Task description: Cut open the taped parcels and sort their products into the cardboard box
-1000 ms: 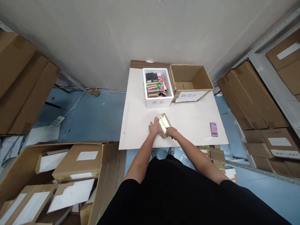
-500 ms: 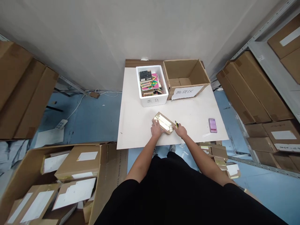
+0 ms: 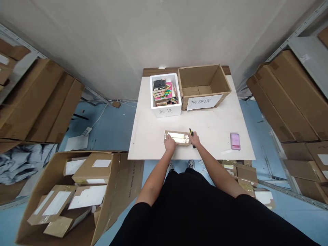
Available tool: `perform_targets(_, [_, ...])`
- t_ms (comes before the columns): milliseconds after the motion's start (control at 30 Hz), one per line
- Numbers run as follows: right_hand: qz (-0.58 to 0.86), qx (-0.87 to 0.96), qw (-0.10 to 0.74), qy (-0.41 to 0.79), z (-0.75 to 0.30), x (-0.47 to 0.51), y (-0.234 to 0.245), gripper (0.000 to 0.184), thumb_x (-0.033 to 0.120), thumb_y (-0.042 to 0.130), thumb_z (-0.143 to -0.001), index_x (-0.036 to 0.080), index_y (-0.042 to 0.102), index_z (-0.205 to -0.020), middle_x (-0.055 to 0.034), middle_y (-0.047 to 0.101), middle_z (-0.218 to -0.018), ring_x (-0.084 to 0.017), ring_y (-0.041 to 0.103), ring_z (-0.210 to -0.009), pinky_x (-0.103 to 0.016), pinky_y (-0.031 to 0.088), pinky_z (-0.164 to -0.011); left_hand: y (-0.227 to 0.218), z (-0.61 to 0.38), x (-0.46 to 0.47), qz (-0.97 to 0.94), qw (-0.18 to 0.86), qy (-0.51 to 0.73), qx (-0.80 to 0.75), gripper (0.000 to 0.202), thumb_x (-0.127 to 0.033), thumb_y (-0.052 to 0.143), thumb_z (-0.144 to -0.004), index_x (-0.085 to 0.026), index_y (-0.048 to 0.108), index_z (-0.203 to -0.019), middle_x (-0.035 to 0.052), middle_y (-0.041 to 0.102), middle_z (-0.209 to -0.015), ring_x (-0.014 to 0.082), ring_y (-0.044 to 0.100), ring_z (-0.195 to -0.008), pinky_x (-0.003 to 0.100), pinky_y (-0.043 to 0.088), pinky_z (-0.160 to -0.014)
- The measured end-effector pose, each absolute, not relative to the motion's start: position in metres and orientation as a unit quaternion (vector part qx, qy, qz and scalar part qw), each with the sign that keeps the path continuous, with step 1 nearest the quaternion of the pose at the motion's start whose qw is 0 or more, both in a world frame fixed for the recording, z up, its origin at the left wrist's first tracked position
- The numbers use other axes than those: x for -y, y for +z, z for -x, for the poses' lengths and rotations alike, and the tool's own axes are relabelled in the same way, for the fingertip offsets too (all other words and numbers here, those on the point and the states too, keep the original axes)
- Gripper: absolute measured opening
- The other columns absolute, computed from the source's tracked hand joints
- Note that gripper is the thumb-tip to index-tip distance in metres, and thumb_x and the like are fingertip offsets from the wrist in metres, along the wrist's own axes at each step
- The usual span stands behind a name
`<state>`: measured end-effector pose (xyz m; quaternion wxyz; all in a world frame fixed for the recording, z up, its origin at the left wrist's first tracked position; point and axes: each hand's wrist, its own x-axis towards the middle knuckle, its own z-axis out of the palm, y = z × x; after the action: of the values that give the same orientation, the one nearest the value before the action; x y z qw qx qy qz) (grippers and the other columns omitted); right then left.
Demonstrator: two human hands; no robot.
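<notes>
A small flat cardboard parcel with shiny tape along its top lies crosswise near the front edge of the white table. My left hand rests on the parcel's left end, fingers curled over it. My right hand is closed round a yellow-and-black utility knife, held at the parcel's right end.
A white foam bin of colourful packs and an open labelled cardboard box stand at the table's back. A small pink item lies at the right. An open carton of parcels sits on the floor at left; shelves of boxes flank both sides.
The parcel has been turned from a slant to lie crosswise. My right hand left it and now holds the knife at its right end; my left hand stays on it.
</notes>
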<state>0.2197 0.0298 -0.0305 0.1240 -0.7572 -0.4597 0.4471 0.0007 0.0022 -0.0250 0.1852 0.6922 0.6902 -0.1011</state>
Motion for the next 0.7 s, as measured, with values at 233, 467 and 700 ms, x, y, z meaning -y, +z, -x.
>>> perform_targets(233, [0.655, 0.404, 0.184, 0.611, -0.253, 0.006, -0.03, 0.021, 0.04, 0.046, -0.112, 0.026, 0.045, -0.097, 0.011, 0.054, -0.054, -0.013, 0.057, -0.037, -0.019, 0.046, -0.045, -0.031, 0.014, -0.018, -0.729, 0.217, -0.109, -0.64, 0.09, -0.07, 0.057, -0.098, -0.026, 0.031, -0.173, 0.0174, 0.018, -0.181, 0.0399, 0.012, -0.168, 0.057, 0.03, -0.13])
perform_targets(467, [0.637, 0.423, 0.169, 0.621, -0.246, 0.005, -0.03, 0.022, 0.036, 0.047, -0.113, 0.026, 0.042, -0.093, 0.0123, 0.05, -0.051, -0.012, 0.054, -0.034, -0.018, 0.042, -0.043, -0.035, 0.016, -0.02, -0.724, 0.223, -0.144, -0.637, 0.094, -0.076, 0.049, -0.099, -0.024, 0.025, -0.174, 0.0182, 0.01, -0.182, 0.0407, 0.006, -0.168, 0.059, 0.029, -0.13])
perform_targets(700, [0.611, 0.46, 0.116, 0.634, -0.261, 0.028, -0.034, 0.019, 0.035, 0.05, -0.112, 0.026, 0.046, -0.096, 0.0115, 0.052, -0.051, -0.012, 0.054, -0.034, -0.019, 0.042, -0.043, -0.029, 0.015, -0.02, -0.72, 0.221, -0.153, -0.64, 0.094, -0.076, 0.048, -0.099, -0.022, 0.028, -0.173, 0.0199, 0.011, -0.181, 0.0392, 0.008, -0.168, 0.055, 0.027, -0.131])
